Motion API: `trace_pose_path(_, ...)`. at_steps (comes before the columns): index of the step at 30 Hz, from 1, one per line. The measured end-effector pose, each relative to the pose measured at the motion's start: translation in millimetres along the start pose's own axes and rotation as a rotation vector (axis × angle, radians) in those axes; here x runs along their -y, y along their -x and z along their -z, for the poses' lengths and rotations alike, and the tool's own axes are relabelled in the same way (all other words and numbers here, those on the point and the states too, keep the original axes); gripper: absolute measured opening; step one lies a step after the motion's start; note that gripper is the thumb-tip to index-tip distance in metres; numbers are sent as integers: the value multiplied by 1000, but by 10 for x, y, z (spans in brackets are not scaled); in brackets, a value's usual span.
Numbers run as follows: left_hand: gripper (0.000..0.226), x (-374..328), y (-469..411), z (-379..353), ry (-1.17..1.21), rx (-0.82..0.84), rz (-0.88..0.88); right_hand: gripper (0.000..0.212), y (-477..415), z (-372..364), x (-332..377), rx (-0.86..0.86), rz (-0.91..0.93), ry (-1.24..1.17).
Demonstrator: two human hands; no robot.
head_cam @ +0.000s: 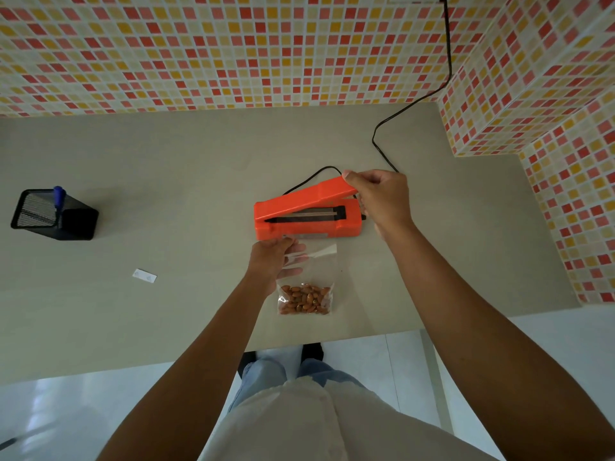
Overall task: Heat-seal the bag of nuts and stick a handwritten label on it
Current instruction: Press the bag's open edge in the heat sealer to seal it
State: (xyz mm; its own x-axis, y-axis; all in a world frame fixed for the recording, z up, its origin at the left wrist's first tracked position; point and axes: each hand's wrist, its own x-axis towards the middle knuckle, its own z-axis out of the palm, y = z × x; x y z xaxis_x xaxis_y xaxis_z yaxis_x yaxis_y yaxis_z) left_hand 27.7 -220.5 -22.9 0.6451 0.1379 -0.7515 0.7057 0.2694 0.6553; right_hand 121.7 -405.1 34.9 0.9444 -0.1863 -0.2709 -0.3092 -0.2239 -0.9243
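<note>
An orange heat sealer (306,221) sits mid-counter with its lid arm raised at the right end. My right hand (379,197) grips the free end of that lid. A clear bag of nuts (307,284) lies just in front of the sealer, the nuts gathered at its near end and its open end touching the sealer's front edge. My left hand (274,261) holds the bag's upper left part, fingers under the film. A small white label (144,275) lies flat on the counter to the left.
A black mesh pen holder (55,214) with a blue pen (59,197) stands at the far left. The sealer's black cord (412,108) runs back and up the tiled wall. A tiled block juts in at the right. The grey counter (166,181) ends near my legs.
</note>
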Motion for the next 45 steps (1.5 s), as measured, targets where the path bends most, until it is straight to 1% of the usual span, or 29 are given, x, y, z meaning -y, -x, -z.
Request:
trace_pose_path(4,17,-6,7,-2,7,6,0,27,79,-56,175,11,42,0)
trace_pose_path(10,19,5,29,12,18,15,-1,21,222,-201,406,47,128,12)
trace_pose_path(15,15,-4,60,8,18,22,-20,25,362,-311,568,88,190,33)
trace_pose_path(18,15,-11,66,12,12,16,-28,28,423,-331,624,117,198,-13)
trace_pose_path(20,16,-17,69,16,13,19,-33,34,432,-297,573,91,189,-40)
trace_pose_path(23,18,-26,78,19,10,29,-51,42,444,-212,266,-37,137,24)
trace_pose_path(26,21,-36,90,15,4,36,-73,48,502,-134,-165,-142,-23,155)
trace_pose_path(28,24,-48,91,11,4,36,-82,55,568,-104,-370,-117,-104,230)
trace_pose_path(30,25,-66,94,2,5,33,-87,66,619,-111,-482,-33,-179,281)
trace_pose_path(31,24,-76,97,-3,4,32,-90,69,637,-129,-516,8,-226,269)
trace_pose_path(32,23,-85,97,-9,3,30,-95,69,654,-153,-530,47,-279,228)
trace_pose_path(33,22,-92,100,-13,2,30,-103,62,668,-180,-539,81,-324,172)
trace_pose_path(34,21,-98,102,-18,-2,29,-112,49,673,-208,-546,103,-347,115)
trace_pose_path(36,21,-114,117,-21,-9,30,-127,27,678,-235,-548,119,-326,27)
trace_pose_path(37,22,-124,126,-22,-10,33,-135,23,677,-238,-548,115,-291,-4)
trace_pose_path(40,25,-143,154,-20,-10,42,-172,18,670,-232,-553,116,-208,-61)
trace_pose_path(45,22,-122,207,-16,1,60,-205,13,714,-189,-591,134,-150,-120)
